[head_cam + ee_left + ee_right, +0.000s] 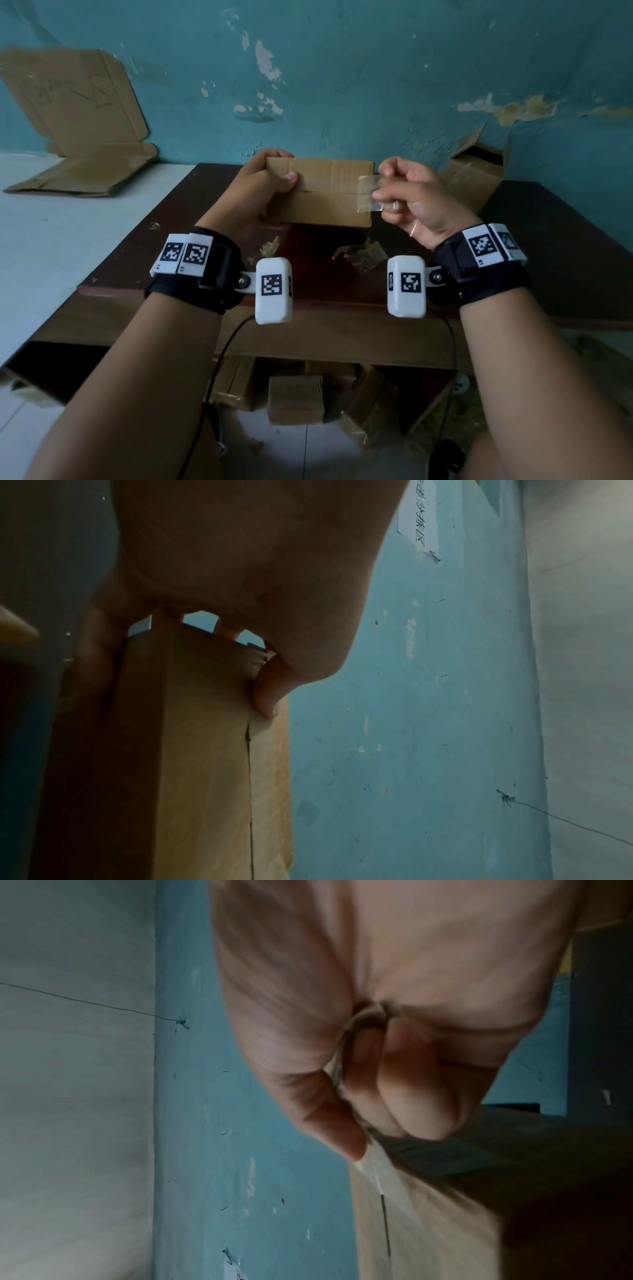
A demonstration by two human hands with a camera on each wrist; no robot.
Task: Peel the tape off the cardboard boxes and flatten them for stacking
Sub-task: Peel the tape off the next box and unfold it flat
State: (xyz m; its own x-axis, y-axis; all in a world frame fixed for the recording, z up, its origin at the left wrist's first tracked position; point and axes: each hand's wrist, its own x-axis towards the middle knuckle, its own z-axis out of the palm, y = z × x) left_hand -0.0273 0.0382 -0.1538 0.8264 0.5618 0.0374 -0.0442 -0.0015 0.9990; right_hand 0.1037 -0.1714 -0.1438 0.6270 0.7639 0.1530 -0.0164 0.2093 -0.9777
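A small brown cardboard box is held above the dark wooden table, its flap seam facing me. My left hand grips the box's left end, thumb on the front and fingers behind; the left wrist view shows the box under that thumb. My right hand pinches a strip of clear tape between thumb and fingers at the box's right end. The strip is lifted off the front face. In the right wrist view the tape runs from the pinch down to the box.
Crumpled tape scraps lie on the table below the box. An opened box stands at the back right against the teal wall. Flattened cardboard leans on the wall at the left. More boxes sit under the table.
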